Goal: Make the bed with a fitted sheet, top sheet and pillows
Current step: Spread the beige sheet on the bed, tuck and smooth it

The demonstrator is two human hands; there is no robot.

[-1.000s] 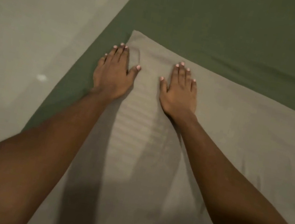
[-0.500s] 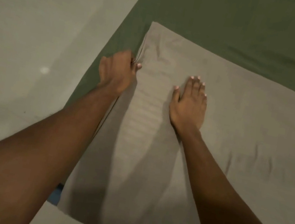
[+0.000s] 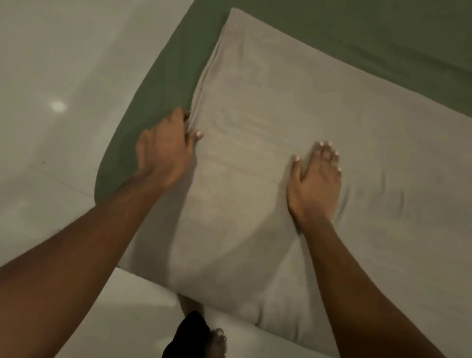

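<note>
A green fitted sheet [image 3: 381, 24] covers the mattress, whose rounded corner shows at the left. Over it lies a beige top sheet [image 3: 274, 97], its front edge hanging off the bed's near side. My left hand [image 3: 165, 152] grips the beige sheet's folded left edge, fingers curled under it and thumb on top. On the sheet further right, my right hand [image 3: 317, 182] rests flat with straight fingers. No pillow is in view.
A pale glossy tiled floor [image 3: 40, 81] lies left of and in front of the bed. My bare foot [image 3: 215, 352] and a dark trouser leg [image 3: 185, 353] stand on it just below the hanging sheet edge.
Both hands have drawn back toward me along the beige sheet. My left hand went from lying flat to gripping the sheet's left edge. More floor and my foot came into view.
</note>
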